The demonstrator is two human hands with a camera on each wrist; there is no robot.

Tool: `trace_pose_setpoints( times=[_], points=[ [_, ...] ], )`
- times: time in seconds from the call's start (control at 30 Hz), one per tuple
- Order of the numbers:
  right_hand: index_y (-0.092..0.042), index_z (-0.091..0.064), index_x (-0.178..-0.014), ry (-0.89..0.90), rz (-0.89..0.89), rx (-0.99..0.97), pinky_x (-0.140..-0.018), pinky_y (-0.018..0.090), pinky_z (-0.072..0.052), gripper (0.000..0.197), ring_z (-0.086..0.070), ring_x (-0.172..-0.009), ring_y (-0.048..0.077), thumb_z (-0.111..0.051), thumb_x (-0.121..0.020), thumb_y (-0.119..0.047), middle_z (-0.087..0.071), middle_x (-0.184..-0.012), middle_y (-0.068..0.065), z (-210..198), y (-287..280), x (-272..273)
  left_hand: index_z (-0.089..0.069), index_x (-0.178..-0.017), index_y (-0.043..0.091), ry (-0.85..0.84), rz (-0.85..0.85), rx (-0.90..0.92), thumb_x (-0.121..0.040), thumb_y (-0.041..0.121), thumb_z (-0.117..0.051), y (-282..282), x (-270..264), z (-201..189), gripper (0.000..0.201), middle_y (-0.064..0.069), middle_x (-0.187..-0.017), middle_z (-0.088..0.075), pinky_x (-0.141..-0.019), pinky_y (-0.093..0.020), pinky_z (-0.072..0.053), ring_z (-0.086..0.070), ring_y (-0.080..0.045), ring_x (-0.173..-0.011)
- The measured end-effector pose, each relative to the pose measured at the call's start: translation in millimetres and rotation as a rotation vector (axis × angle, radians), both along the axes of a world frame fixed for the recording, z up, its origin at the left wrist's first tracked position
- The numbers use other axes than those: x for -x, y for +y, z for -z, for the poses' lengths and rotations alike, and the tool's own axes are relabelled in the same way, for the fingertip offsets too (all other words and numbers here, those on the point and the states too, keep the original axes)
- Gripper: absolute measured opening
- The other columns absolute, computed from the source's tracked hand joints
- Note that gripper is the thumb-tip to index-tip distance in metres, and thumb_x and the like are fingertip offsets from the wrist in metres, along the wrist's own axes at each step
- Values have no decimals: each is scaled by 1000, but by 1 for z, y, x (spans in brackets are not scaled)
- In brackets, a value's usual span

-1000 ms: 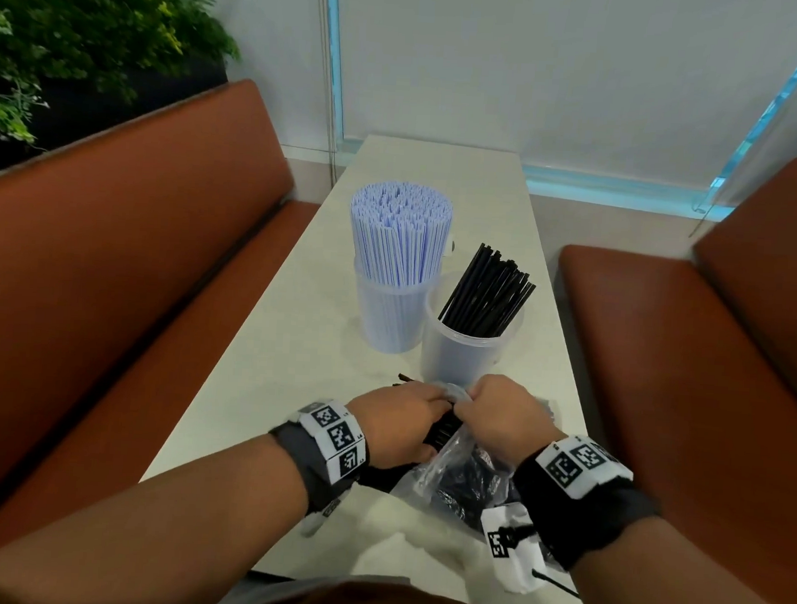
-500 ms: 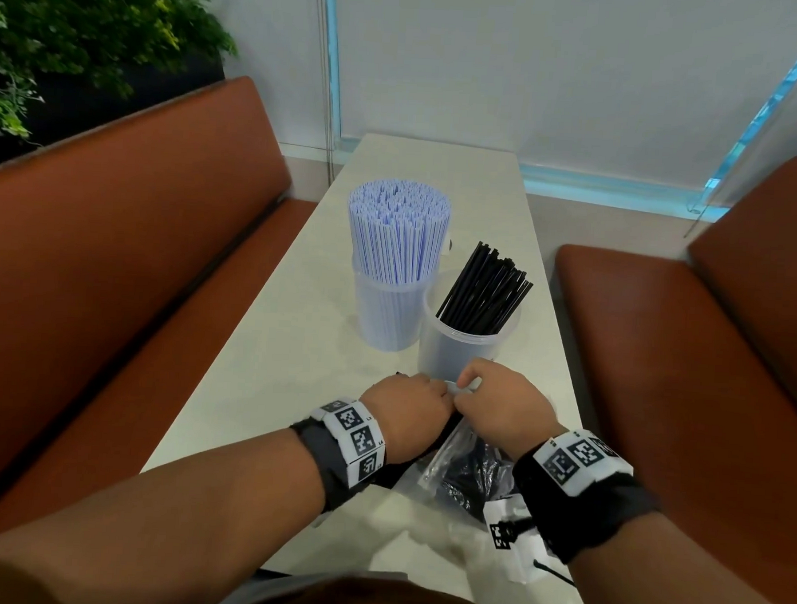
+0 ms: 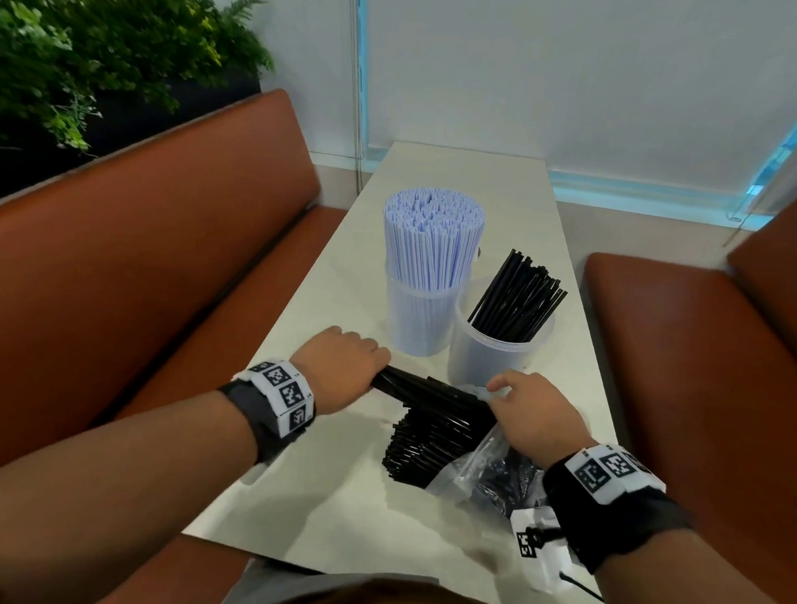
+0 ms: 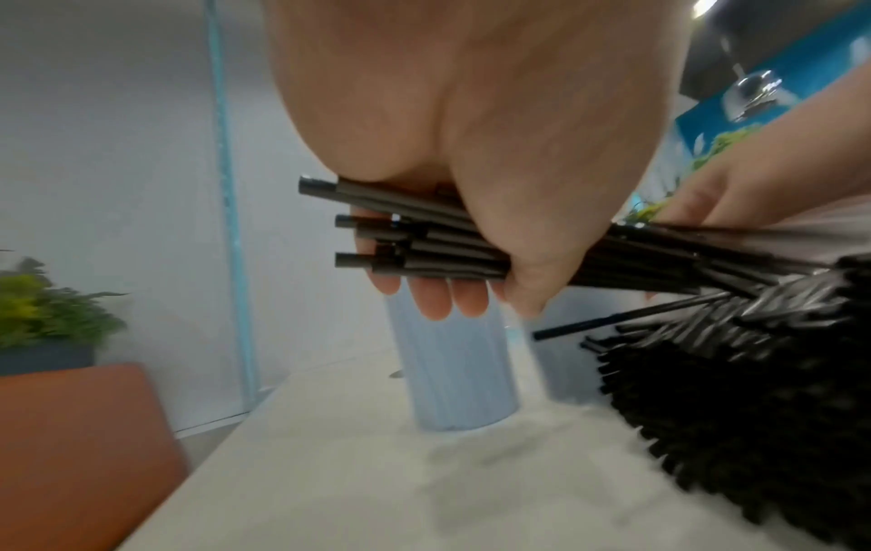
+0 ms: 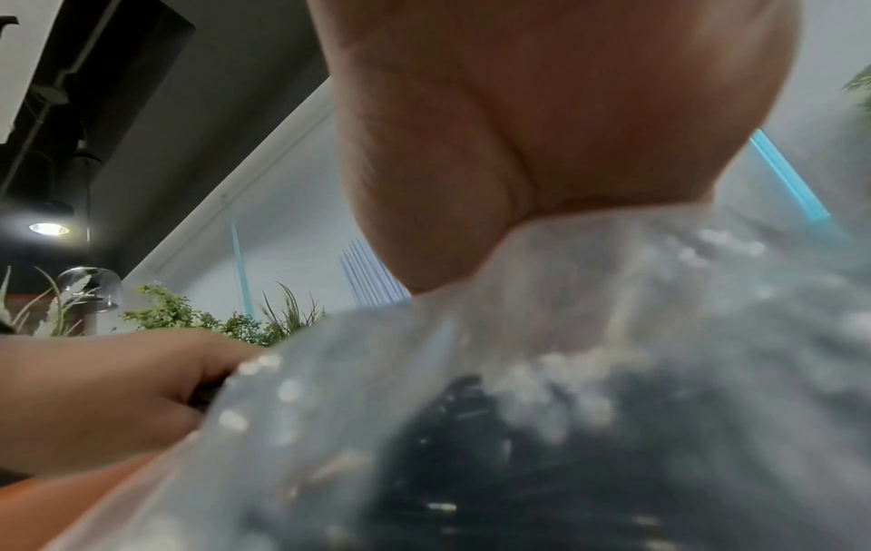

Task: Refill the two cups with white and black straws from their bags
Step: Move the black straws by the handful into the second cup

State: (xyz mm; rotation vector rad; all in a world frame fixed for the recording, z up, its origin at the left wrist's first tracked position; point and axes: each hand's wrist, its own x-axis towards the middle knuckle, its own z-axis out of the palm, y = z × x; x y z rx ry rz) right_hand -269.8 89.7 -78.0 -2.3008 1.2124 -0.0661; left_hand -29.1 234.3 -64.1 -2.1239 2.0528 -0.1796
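The left hand (image 3: 344, 368) grips a bunch of black straws (image 3: 433, 391), half out of the clear bag (image 3: 475, 472), whose mouth the right hand (image 3: 531, 412) pinches. Two cups (image 3: 495, 353) stand just beyond both hands.

Left hand (image 3: 342, 368) at 9 o'clock, knuckles up, fingers (image 4: 436, 302) and thumb curled round straws (image 3: 433, 389). Right hand (image 3: 531, 417) at 3 o'clock, pinching bag (image 3: 480, 467). Both forearms angled inward.
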Motion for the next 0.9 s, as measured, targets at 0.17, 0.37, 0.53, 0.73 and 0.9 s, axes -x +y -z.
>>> trace_pose_setpoints(
  times=[0.17, 0.37, 0.53, 0.73, 0.9],
  points=[
    [-19, -55, -70, -243, 65, 119, -58, 29, -38, 42, -59, -71, 19, -41, -101, -44, -60, -68, -4, 1, 6, -7, -49, -103, 27, 75, -143, 32, -98, 35, -47, 23, -40, -3, 10, 6, -98, -62, -65, -31, -36, -54, -17, -76],
    [-42, -64, -107, -947, 129, -166, -86, 11, -44, 40, -60, -103, -7, -40, -90, -70, -68, -105, -20, -27, 36, -26, -49, -95, 29, 247, -154, 197, -94, 35, -54, 21, -24, -6, 8, 13, -83, -55, -51, -25, -26, -53, -14, -71],
    [-25, -73, -106, -1132, 261, -310, -100, 30, -49, 59, -68, -104, 5, -42, -85, -70, -75, -105, -6, -40, 33, -31, -49, -96, 27, 247, -146, 213, -93, 34, -53, 5, 4, -12, 9, 9, -81, -58, -56, -32, -38, -57, -20, -69],
    [-30, -78, -87, -986, 248, -296, -94, 48, -55, 39, -72, -89, 14, -53, -88, -61, -76, -90, -4, -41, 35, -36, -47, -93, 24, 191, -61, 274, -91, 33, -55, -14, 38, -23, 12, 9, -73, -51, -53, -31, -33, -53, -21, -61],
    [-28, -79, -78, -1020, 322, -273, -84, 35, -56, 37, -73, -87, 14, -53, -101, -41, -77, -84, -2, -41, 30, -36, -47, -98, 27, 215, 6, 307, -89, 41, -56, -28, 65, -26, 18, 10, -72, -47, -49, -28, -25, -47, -19, -58]
  ],
)
